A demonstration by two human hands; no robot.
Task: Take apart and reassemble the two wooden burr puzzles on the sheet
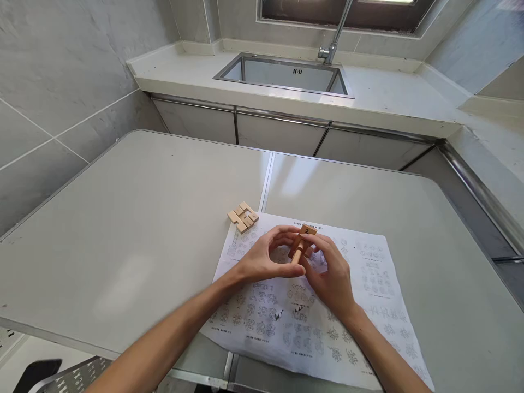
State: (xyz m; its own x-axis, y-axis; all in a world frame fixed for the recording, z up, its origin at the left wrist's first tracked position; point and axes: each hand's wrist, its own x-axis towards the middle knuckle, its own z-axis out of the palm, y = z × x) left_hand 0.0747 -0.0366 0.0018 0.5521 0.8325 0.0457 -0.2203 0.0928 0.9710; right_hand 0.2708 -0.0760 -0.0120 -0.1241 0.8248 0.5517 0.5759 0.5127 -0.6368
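Observation:
Both of my hands meet over a printed instruction sheet point(368, 284) on the grey table point(135, 229). Between them is a small wooden puzzle piece point(302, 244), light brown, with a dark mark on its top face. My left hand point(266, 259) pinches it from the left with thumb and fingers curled. My right hand point(329, 273) grips it from the right and below. A second cluster of notched wooden puzzle pieces point(243, 216) lies on the table at the sheet's far left corner, apart from both hands.
A stainless sink point(284, 73) with a tap point(332, 43) is set in the white counter point(388, 98) beyond the table. Tiled wall stands to the left. The table's seam point(266, 180) runs down its middle.

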